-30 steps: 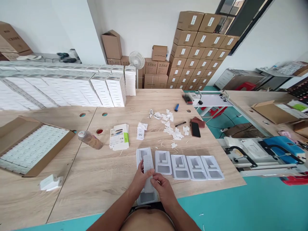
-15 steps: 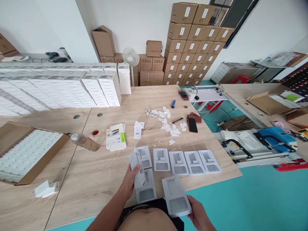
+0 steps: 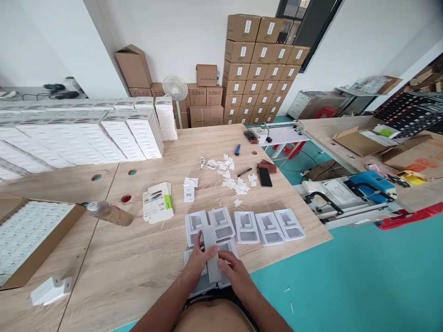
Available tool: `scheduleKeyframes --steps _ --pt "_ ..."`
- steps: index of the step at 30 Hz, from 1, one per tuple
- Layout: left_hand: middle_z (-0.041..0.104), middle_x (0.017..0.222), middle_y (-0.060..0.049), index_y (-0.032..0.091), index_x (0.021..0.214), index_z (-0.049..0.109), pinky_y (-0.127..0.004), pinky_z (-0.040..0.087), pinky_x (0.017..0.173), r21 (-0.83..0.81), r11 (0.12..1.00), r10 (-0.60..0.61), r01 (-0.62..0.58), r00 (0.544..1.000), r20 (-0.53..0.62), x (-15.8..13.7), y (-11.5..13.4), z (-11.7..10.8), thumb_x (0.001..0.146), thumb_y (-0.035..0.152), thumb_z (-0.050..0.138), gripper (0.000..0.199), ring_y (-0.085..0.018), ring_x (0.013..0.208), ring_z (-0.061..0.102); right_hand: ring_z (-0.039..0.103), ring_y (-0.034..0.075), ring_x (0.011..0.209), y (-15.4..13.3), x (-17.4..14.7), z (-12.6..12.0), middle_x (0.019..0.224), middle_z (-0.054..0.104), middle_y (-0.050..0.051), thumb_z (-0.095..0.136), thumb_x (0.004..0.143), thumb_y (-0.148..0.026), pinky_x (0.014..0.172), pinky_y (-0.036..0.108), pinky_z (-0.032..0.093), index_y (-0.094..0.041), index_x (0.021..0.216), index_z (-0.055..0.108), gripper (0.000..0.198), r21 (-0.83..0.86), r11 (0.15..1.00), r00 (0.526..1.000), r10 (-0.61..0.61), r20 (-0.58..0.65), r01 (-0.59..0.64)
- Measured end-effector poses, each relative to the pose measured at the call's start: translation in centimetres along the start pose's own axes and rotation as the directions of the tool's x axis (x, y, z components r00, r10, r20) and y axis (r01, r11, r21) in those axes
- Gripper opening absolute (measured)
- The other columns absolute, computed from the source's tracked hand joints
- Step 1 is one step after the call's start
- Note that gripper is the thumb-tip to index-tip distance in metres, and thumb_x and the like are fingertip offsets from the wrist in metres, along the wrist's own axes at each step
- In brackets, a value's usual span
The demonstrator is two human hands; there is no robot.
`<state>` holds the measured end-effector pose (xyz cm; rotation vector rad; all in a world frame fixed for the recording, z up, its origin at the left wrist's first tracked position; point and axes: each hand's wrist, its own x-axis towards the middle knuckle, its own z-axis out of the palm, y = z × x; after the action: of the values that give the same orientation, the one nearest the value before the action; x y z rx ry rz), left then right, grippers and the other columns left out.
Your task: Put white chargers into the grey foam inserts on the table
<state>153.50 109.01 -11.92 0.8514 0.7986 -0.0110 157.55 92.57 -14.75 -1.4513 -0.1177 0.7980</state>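
In front of my body I hold a stack of nested pale plastic trays (image 3: pixel 212 258), turned on its side so the layered edges face up. My left hand (image 3: pixel 199 260) grips it from the left, with the thumb across the top. My right hand (image 3: pixel 235 269) has its fingers bent against the right side of the stack. Beneath both hands lie more trays, partly covered, including one tray (image 3: pixel 230 248) at the right. A row of two-compartment trays (image 3: pixel 246 227) lies just beyond, on the wooden table (image 3: pixel 138 267).
Farther back are flat printed sleeves (image 3: pixel 158 203), white cards (image 3: pixel 189 190), scattered white paper pieces (image 3: pixel 238 184) and a phone (image 3: pixel 265 177). A bottle (image 3: pixel 110 213) lies to the left, near an open carton (image 3: pixel 44 244). Stacked white boxes (image 3: pixel 145 133) line the table's far left.
My right hand has set its tray down among those near me and moved left to the stack. My left hand has brought the stack toward the middle. The camera view has shifted.
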Motion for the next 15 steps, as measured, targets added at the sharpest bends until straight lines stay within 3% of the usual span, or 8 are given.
scheduleKeyframes --steps 3,6,9,11,13,15 --pt "0.070 0.115 -0.006 0.033 0.138 0.039 -0.026 0.061 0.089 0.009 1.000 -0.010 0.009 1.000 0.028 -0.2 -0.5 1.0 0.045 0.056 0.102 0.115 -0.017 0.093 0.070 0.060 0.024 0.106 -1.6 -0.3 2.0 0.121 0.062 0.008 0.070 0.083 -0.048 0.089 0.034 0.046 -0.018 0.080 0.072 0.031 0.105 0.993 0.996 -0.059 0.065 0.052" --pt "0.069 0.117 -0.005 0.034 0.137 0.039 -0.026 0.061 0.085 -0.002 1.000 -0.024 0.025 0.997 0.078 -0.5 -1.1 1.8 0.048 0.055 0.100 0.110 -0.017 0.091 0.070 0.062 0.020 0.094 -1.2 -1.1 1.3 0.107 0.068 0.007 0.066 0.087 -0.048 0.081 0.032 0.048 -0.018 0.084 0.069 0.030 0.287 0.958 1.000 -0.003 0.021 -0.004" --pt "0.068 0.119 -0.005 0.038 0.138 0.036 -0.021 0.059 0.073 -0.023 0.997 -0.067 0.070 0.989 0.134 -0.4 -2.1 2.2 0.058 0.049 0.094 0.099 -0.015 0.088 0.070 0.062 0.018 0.086 0.5 -3.1 -2.8 0.089 0.070 0.003 0.072 0.082 -0.049 0.078 0.029 0.049 -0.020 0.088 0.067 0.030 0.467 0.883 0.965 0.151 -0.214 -0.035" --pt "0.067 0.122 -0.004 0.039 0.138 0.036 -0.019 0.058 0.067 -0.031 0.993 -0.110 0.117 0.980 0.164 -0.3 -2.7 2.2 0.066 0.044 0.087 0.088 -0.015 0.088 0.071 0.062 0.017 0.085 1.9 -4.9 -6.8 0.089 0.070 0.001 0.076 0.076 -0.052 0.076 0.027 0.051 -0.022 0.091 0.067 0.035 0.492 0.870 0.874 0.268 -0.406 -0.038" --pt "0.065 0.128 -0.004 0.040 0.137 0.037 -0.020 0.060 0.068 -0.035 0.987 -0.151 0.160 0.970 0.189 -0.3 -3.2 2.4 0.071 0.043 0.083 0.081 -0.017 0.093 0.072 0.062 0.018 0.084 3.5 -6.4 -10.7 0.090 0.070 0.000 0.079 0.070 -0.054 0.073 0.028 0.052 -0.022 0.093 0.067 0.041 0.476 0.877 0.801 0.335 -0.495 -0.073" --pt "0.063 0.132 -0.003 0.040 0.136 0.038 -0.021 0.062 0.071 -0.042 0.983 -0.167 0.179 0.966 0.199 -0.3 -3.4 2.9 0.073 0.044 0.081 0.076 -0.018 0.099 0.072 0.062 0.020 0.081 5.3 -6.9 -13.8 0.087 0.070 0.002 0.081 0.063 -0.055 0.069 0.031 0.053 -0.020 0.090 0.068 0.046 0.445 0.886 0.775 0.372 -0.511 -0.132"
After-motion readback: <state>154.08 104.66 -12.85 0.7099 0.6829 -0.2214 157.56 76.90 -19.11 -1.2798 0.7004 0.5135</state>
